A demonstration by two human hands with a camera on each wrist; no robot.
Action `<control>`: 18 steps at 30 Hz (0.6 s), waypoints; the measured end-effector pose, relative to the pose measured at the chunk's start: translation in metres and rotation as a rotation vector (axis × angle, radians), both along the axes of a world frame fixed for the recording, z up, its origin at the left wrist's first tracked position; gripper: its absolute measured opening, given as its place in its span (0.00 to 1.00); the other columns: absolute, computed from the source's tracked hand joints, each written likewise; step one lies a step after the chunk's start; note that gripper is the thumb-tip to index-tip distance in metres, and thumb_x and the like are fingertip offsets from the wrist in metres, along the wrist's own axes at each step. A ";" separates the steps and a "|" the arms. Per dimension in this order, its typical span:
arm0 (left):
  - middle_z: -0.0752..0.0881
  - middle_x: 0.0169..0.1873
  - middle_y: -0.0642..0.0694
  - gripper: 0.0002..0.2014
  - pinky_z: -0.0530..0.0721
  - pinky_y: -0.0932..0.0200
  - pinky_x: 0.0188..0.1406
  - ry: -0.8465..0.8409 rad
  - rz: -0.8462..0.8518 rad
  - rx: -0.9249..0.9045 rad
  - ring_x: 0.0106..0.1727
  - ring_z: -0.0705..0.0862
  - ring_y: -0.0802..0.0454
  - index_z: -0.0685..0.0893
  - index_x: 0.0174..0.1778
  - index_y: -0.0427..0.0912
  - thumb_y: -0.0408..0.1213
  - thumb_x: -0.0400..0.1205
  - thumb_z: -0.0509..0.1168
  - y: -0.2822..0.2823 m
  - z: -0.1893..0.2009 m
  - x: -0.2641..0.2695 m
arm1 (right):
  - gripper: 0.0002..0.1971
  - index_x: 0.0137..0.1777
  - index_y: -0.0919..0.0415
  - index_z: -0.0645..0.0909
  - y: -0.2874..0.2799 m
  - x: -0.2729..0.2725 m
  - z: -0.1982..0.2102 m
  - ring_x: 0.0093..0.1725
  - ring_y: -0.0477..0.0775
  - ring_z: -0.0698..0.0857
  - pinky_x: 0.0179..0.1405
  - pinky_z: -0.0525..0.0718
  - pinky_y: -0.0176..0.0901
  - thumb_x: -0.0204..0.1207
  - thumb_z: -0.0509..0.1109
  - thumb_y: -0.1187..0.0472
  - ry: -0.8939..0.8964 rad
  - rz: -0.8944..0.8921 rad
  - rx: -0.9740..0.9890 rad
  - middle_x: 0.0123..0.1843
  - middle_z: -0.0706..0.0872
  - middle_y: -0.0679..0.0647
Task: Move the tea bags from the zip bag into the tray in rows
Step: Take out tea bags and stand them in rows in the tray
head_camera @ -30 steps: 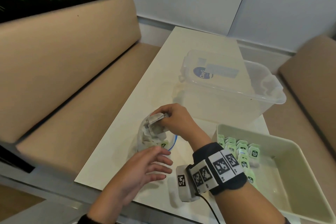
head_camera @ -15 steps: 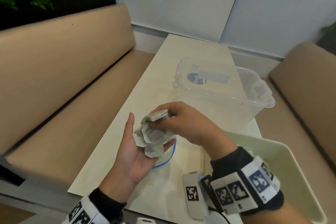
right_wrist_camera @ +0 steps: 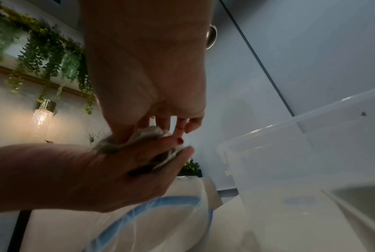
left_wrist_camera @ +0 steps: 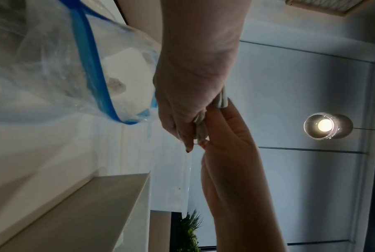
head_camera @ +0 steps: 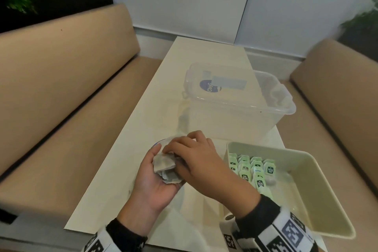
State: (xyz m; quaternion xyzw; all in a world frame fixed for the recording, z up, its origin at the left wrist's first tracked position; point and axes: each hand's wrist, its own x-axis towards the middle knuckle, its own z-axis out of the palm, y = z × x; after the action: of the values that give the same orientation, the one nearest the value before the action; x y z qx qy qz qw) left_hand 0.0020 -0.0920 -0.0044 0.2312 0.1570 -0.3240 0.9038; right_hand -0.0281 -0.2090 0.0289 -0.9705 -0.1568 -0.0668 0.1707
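Our left hand [head_camera: 155,182] cups a small pile of tea bags [head_camera: 164,166], palm up. Our right hand [head_camera: 196,161] pinches them from above. The tray [head_camera: 319,200] sits at 3 o'clock.

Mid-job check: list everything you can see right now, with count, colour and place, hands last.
tea bags: small bunch, grey-white, in left palm
tea bags in tray: rows, green tags, tray's near-left part
tray: one, pale green, table right
zip bag: one, clear, blue seal, under the hands
storage bin: one, clear, mid-table
table: one, cream
benches: two, tan, both sides
left hand: palm up, cradling bunch
right hand: fingers pinching the bunch
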 end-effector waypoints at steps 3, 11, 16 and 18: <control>0.88 0.31 0.41 0.17 0.85 0.62 0.23 -0.008 -0.029 -0.004 0.28 0.89 0.49 0.88 0.34 0.37 0.42 0.79 0.58 -0.005 -0.001 -0.003 | 0.18 0.62 0.41 0.76 -0.004 -0.004 0.005 0.63 0.55 0.70 0.53 0.70 0.48 0.72 0.68 0.49 -0.034 0.080 -0.050 0.66 0.77 0.46; 0.82 0.24 0.45 0.18 0.80 0.66 0.24 0.020 -0.089 -0.010 0.22 0.83 0.54 0.81 0.30 0.40 0.42 0.82 0.56 -0.011 -0.001 -0.008 | 0.12 0.60 0.52 0.83 -0.010 0.000 0.014 0.49 0.53 0.76 0.44 0.77 0.45 0.78 0.67 0.58 0.022 0.125 0.014 0.50 0.82 0.51; 0.80 0.24 0.48 0.12 0.58 0.70 0.33 -0.011 -0.142 0.045 0.21 0.75 0.58 0.78 0.31 0.43 0.42 0.79 0.60 -0.010 -0.008 -0.006 | 0.18 0.67 0.49 0.76 -0.015 -0.001 0.021 0.56 0.54 0.76 0.52 0.77 0.46 0.78 0.67 0.54 0.117 0.068 -0.061 0.57 0.78 0.51; 0.85 0.30 0.45 0.14 0.69 0.68 0.31 -0.020 -0.156 0.064 0.27 0.81 0.53 0.82 0.37 0.43 0.46 0.82 0.58 -0.012 -0.005 -0.007 | 0.18 0.68 0.52 0.74 -0.016 0.000 0.023 0.55 0.58 0.79 0.51 0.80 0.52 0.78 0.65 0.57 0.107 0.046 -0.118 0.57 0.79 0.54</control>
State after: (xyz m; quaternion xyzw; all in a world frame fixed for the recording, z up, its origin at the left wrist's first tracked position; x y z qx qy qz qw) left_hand -0.0054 -0.1036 -0.0092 0.2749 0.1399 -0.3859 0.8695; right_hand -0.0285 -0.2251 0.0518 -0.9772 -0.1734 -0.0017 0.1228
